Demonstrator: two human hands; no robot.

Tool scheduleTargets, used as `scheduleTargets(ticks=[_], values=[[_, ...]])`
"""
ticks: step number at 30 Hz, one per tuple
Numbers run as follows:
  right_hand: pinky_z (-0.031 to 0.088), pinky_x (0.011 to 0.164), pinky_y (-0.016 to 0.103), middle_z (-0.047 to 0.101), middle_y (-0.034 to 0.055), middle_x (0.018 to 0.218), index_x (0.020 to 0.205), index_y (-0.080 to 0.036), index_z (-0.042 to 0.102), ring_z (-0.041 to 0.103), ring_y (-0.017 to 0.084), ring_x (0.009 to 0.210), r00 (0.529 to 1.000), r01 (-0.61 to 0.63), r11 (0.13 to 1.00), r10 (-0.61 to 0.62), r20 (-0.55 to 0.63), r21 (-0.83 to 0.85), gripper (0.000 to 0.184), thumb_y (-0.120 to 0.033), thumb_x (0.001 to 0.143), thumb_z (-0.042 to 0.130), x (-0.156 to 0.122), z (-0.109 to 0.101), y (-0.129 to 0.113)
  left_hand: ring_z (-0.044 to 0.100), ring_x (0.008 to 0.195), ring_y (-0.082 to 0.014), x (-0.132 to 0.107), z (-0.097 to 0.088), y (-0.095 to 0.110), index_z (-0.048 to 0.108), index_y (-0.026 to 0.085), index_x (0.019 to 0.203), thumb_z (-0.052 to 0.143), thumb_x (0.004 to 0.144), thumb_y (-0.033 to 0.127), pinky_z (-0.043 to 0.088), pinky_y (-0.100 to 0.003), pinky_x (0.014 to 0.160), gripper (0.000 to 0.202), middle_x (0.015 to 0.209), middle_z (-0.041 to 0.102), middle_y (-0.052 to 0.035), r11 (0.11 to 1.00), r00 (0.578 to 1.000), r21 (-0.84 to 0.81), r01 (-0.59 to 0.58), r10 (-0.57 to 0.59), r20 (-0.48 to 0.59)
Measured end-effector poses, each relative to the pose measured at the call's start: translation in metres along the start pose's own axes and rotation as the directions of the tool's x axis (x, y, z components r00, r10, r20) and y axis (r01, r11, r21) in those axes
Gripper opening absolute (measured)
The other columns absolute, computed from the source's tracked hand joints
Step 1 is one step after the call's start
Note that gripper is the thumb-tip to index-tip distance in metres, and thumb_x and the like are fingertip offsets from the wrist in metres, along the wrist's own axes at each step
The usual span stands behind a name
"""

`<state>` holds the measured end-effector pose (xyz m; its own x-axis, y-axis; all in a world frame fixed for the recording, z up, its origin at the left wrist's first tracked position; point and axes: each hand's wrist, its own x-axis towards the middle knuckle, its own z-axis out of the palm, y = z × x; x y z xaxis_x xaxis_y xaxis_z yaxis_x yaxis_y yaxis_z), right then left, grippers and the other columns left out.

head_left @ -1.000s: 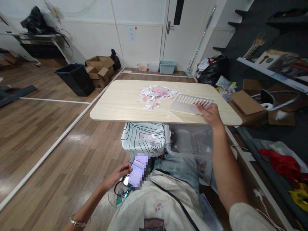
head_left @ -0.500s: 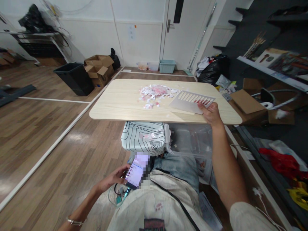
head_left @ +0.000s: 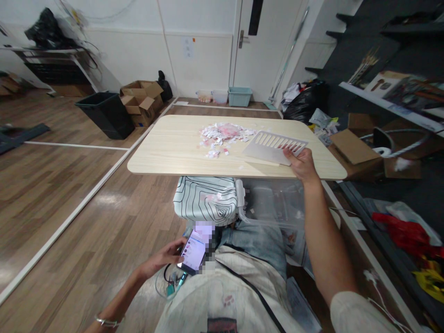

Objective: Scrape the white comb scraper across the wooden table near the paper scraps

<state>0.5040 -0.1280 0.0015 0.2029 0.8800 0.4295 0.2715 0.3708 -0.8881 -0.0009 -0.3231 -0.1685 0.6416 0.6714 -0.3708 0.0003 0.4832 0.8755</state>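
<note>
My right hand [head_left: 301,165] grips the near corner of a flat white slotted plastic panel [head_left: 270,145] that rests on the light wooden table [head_left: 166,148]. To the left of the panel lies a heap of white and pink paper scraps [head_left: 224,133]. My left hand [head_left: 161,260] is low by my lap, fingers closed round a phone [head_left: 192,253] with a lit screen. A cable hangs below the phone.
Under the table sit a patterned cushion [head_left: 206,200] and a clear plastic bin [head_left: 274,206]. A black bin [head_left: 106,113] and cardboard boxes [head_left: 142,101] stand on the floor at the left. Shelves and clutter line the right side; a door is at the back.
The left hand with the phone has dropped slightly lower and nearer. The right hand and the panel have barely shifted.
</note>
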Motion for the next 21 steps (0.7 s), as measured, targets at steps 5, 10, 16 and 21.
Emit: scheduleTargets(ticks=[5,10,16,21], values=[[0.061,0.099,0.046,0.082,0.0095,0.1,0.09,-0.023,0.078,0.077,0.03,0.098,1.0,0.003,1.0,-0.003,0.006,-0.007,0.06,-0.076,0.063,0.086,0.0,0.0,0.0,0.058,0.11,-0.0267,0.001,0.002,-0.001,0.07,0.022,0.113,0.078,0.088,0.038,0.045,-0.035,0.097,0.031,0.113,0.066,-0.0041,1.0,0.998,0.017,-0.002,0.003,-0.059],[0.061,0.099,0.046,0.082,0.0093,0.098,0.09,-0.022,0.078,0.077,0.03,0.096,1.0,0.003,1.0,-0.003,0.008,-0.014,0.061,-0.076,0.062,0.086,0.0,0.0,0.0,0.058,0.108,-0.0266,0.002,0.001,0.0,0.07,0.022,0.109,0.08,0.086,0.041,0.045,-0.034,0.095,0.032,0.113,0.067,-0.0044,0.999,0.998,0.052,-0.009,0.013,-0.068],[0.062,0.096,0.046,0.083,0.0091,0.099,0.09,-0.022,0.08,0.078,0.029,0.093,1.0,0.006,1.0,-0.006,0.001,-0.008,0.06,-0.075,0.063,0.086,0.0,0.0,0.001,0.06,0.106,-0.0259,0.005,0.008,-0.001,0.068,0.022,0.106,0.081,0.087,0.046,0.047,-0.034,0.093,0.033,0.109,0.068,-0.0041,1.0,0.996,0.015,0.004,-0.002,-0.085],[0.061,0.098,0.047,0.083,0.0096,0.099,0.09,-0.022,0.079,0.078,0.031,0.096,1.0,0.0,1.0,0.0,0.012,-0.016,0.06,-0.076,0.062,0.086,-0.001,0.001,-0.001,0.061,0.1,-0.0241,0.01,0.015,0.003,0.068,0.021,0.099,0.085,0.083,0.048,0.047,-0.031,0.088,0.037,0.102,0.068,-0.0027,0.998,0.989,0.064,0.014,-0.005,-0.148]])
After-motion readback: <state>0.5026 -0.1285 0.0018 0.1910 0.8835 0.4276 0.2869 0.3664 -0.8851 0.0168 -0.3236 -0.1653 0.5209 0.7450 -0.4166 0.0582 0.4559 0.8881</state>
